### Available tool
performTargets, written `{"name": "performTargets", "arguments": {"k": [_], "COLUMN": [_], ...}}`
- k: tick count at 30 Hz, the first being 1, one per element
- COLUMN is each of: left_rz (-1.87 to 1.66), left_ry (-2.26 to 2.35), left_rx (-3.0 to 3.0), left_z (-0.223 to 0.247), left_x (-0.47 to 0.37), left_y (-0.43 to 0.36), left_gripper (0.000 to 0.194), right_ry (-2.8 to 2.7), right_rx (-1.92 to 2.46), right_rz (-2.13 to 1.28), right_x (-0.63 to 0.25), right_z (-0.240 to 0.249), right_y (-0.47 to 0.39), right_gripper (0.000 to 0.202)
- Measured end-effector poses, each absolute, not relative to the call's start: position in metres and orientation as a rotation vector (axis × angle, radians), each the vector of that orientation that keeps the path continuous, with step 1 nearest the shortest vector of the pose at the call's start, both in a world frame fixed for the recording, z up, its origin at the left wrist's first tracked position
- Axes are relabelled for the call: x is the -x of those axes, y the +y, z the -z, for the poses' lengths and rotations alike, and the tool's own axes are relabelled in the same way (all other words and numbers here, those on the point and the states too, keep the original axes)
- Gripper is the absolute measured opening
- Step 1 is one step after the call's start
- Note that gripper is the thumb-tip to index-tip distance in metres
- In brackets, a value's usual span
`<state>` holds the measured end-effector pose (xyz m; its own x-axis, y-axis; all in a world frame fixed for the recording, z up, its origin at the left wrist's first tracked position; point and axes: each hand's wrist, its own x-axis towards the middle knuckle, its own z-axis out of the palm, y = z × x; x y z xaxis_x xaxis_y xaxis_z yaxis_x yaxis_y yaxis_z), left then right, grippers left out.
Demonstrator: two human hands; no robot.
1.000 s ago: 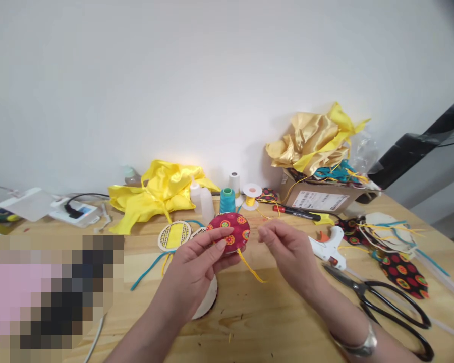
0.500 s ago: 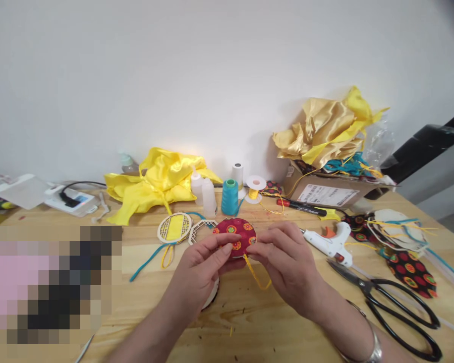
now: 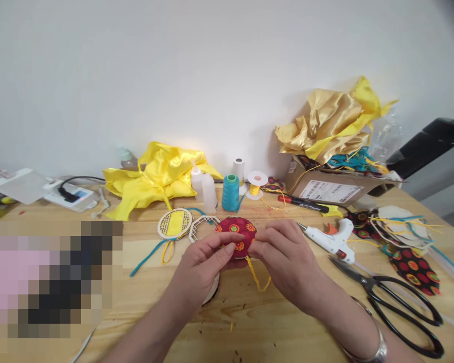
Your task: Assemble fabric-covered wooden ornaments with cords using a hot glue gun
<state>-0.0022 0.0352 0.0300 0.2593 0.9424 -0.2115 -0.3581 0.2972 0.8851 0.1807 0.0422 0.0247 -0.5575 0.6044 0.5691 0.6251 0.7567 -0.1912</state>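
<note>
Between my hands is a round red disc (image 3: 236, 228) covered in floral fabric, held just above the wooden table. My left hand (image 3: 208, 259) grips its left side, thumb and fingers on the patterned face. At its right edge, the fingertips of my right hand (image 3: 283, 257) are pinched together on the rim. A yellow braided cord (image 3: 254, 275) hangs in a loop from the lower right edge. Partly hidden under my left hand lies a pale round piece (image 3: 213, 290). Just behind are an openwork wooden ring with yellow cloth (image 3: 174, 224) and a lattice frame (image 3: 200, 227).
Scissors (image 3: 369, 285), a white glue gun (image 3: 331, 241) and a red-black marker (image 3: 304, 204) lie right. Behind stand a teal thread cone (image 3: 230, 193), bottles (image 3: 209, 194) and yellow satin (image 3: 155, 176). A cardboard box (image 3: 325, 189) holding fabric is at back right.
The view has shifted slightly. The fingers of my right hand have closed further over the disc's right edge, and the disc is turned a little.
</note>
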Motion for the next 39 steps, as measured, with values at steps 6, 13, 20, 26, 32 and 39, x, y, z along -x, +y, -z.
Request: {"name": "performTargets", "arguments": {"k": [6,13,20,26,32,39], "left_rz": [-1.005,-0.962,-0.984,-0.963,-0.982,-0.944], "left_ry": [0.904,0.92,0.976,0.987,0.982,0.942], "left_rx": [-0.871,-0.939,-0.931,-0.984,-1.01,-1.008], "left_z": [-0.028,-0.022,-0.022,-0.025,-0.024,-0.021], "left_x": [0.003,0.004,0.003,0.001,-0.001,-0.001], "left_y": [0.034,0.035,0.035,0.033,0.031,0.031], "left_gripper": [0.019,0.02,0.021,0.021,0.018,0.022], "right_ry": [-2.335,-2.394,-2.331,-2.359,-2.476,-2.534], "right_rx": [0.993,1.066,1.037,0.951,0.942,0.972], "right_rz": [-0.032,-0.063,-0.128,0.059,0.173,0.198], "right_x": [-0.18,-0.179,-0.176,-0.174,-0.174,-0.172], "right_z": [-0.02,-0.019,-0.031,-0.027,-0.027,-0.024], "right_y": [0.045,0.046,0.042,0.038,0.036,0.037], "right_gripper": [0.012,0.012,0.016,0.014,0.012,0.01]}}
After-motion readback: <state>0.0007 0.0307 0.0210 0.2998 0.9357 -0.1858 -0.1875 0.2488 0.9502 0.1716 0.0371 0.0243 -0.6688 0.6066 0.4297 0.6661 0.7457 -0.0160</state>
